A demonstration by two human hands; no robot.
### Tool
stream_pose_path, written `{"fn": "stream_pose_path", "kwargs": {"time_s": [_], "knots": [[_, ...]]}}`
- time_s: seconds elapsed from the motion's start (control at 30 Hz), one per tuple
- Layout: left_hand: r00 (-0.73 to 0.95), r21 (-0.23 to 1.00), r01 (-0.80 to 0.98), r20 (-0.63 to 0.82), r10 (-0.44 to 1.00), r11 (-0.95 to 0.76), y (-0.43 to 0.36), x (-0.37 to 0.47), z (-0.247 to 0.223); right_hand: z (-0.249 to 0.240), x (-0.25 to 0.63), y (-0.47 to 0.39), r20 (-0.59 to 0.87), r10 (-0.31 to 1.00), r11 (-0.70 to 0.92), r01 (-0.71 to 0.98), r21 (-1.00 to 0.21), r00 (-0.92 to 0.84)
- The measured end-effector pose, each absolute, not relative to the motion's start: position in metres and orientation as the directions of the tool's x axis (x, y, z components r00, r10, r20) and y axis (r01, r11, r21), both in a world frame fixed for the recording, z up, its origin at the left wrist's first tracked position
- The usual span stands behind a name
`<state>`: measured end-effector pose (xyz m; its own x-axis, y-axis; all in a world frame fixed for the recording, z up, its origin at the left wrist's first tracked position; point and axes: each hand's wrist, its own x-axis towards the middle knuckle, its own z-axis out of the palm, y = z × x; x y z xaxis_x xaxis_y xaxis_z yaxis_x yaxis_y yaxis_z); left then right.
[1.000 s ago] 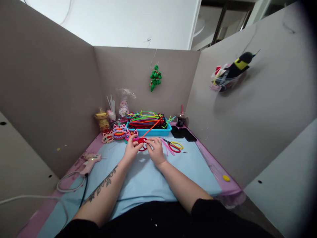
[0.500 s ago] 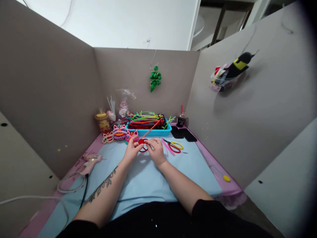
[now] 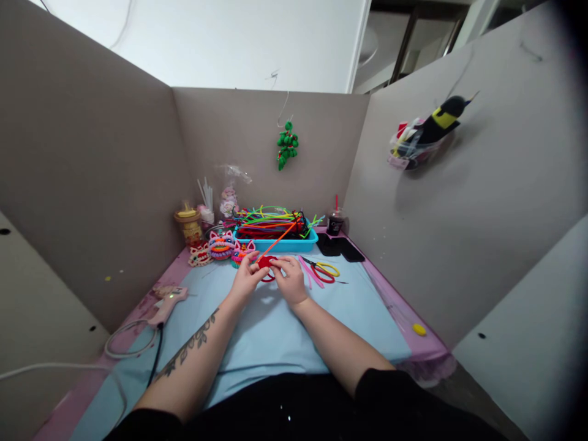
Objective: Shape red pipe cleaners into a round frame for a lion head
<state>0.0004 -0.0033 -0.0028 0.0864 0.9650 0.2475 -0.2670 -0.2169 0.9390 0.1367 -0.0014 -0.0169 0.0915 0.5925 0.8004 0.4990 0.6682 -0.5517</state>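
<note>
Both hands meet over the middle of the table, around a piece of red pipe cleaner work (image 3: 265,262). My left hand (image 3: 247,274) pinches its left side between thumb and fingers. On the other side, my right hand (image 3: 289,275) is closed on its right edge, fingertips bent inward. A red loop hangs beneath the piece, between the hands. One orange pipe cleaner (image 3: 281,237) slants up from the left fingers toward the blue tray (image 3: 294,245); where its lower end sits is hidden. Small lion-like heads (image 3: 222,245) of colourful pipe cleaner lie just left of the hands.
Scissors (image 3: 324,271) and pink strips lie right of the hands. Black phone-like slabs (image 3: 340,247) and a dark drink cup (image 3: 335,222) stand behind. At left rests a pink glue gun (image 3: 168,305) with its cable. Grey partitions (image 3: 271,110) enclose the table.
The red piece has turned slightly between the fingers and shows a broader face now. Both hands stay in nearly the same place.
</note>
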Motion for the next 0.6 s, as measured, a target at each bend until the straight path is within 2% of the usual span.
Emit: {"fn": "stream_pose_path", "kwargs": {"time_s": [0.23, 0.6], "knots": [[0.106, 0.940, -0.239, 0.273, 0.956, -0.242, -0.0018, 0.0006, -0.0050, -0.0188, 0.1355, 0.0008, 0.746, 0.651, 0.654, 0.396, -0.645, 0.139], [0.118, 0.942, -0.217, 0.287, 0.951, -0.257, -0.0011, -0.0003, -0.0049, -0.0137, 0.1361, -0.0005, 0.722, 0.679, 0.652, 0.347, -0.675, 0.129]]}}
